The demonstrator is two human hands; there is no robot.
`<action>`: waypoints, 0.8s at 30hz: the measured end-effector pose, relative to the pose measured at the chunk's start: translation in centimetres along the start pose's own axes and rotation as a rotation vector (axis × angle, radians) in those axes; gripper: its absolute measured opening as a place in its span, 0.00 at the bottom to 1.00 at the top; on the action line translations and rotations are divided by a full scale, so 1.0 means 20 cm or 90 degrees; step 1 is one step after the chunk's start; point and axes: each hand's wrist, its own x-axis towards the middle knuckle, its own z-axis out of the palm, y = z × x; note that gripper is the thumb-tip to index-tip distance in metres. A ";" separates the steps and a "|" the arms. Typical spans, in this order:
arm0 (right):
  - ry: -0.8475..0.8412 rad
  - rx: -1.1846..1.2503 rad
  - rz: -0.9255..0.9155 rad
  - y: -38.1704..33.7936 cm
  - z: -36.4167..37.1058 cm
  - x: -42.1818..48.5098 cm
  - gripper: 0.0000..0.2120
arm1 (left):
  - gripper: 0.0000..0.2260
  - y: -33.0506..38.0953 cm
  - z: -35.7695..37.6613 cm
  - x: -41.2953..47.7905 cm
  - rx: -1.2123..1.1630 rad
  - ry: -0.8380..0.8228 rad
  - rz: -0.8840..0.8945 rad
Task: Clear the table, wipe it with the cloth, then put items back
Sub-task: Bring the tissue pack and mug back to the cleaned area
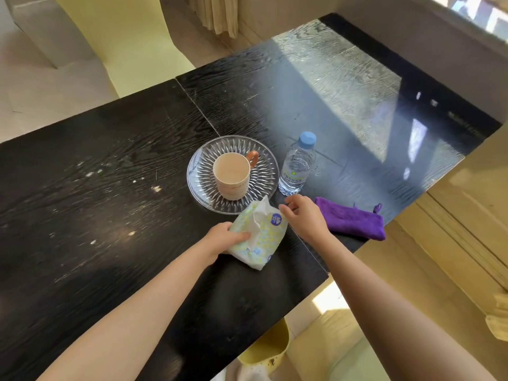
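While left hand (224, 239) grips tissue pack (257, 237), logo unreadable

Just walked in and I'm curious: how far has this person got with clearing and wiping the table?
Barely started. Nothing looks cleared: the mug sits on the glass plate, and the water bottle stands beside it. The left hand grips the tissue pack, seemingly the first item to go; the right hand hovers open next to it. The purple cloth lies folded, and pale specks dot the table. Clearing, wiping and putting back remain.
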 end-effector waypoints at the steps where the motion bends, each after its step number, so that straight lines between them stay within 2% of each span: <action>1: -0.012 0.008 -0.006 -0.04 0.01 0.01 0.18 | 0.16 -0.03 -0.04 -0.01 -0.015 -0.003 -0.004; 7: -0.079 0.081 -0.030 -0.26 0.15 0.13 0.36 | 0.20 -0.22 -0.31 -0.08 -0.062 0.008 -0.042; 12: -0.016 0.156 -0.057 -0.38 0.29 0.24 0.43 | 0.21 -0.38 -0.50 -0.14 -0.164 0.036 -0.059; 16: 0.065 0.253 -0.078 -0.45 0.38 0.23 0.41 | 0.19 -0.44 -0.60 -0.18 -0.312 0.076 -0.044; 19: 0.112 0.323 -0.077 -0.48 0.42 0.21 0.33 | 0.21 -0.47 -0.66 -0.17 -0.376 0.109 -0.045; 24: 0.126 0.357 -0.098 -0.52 0.45 0.16 0.30 | 0.21 -0.50 -0.72 -0.20 -0.441 0.132 -0.034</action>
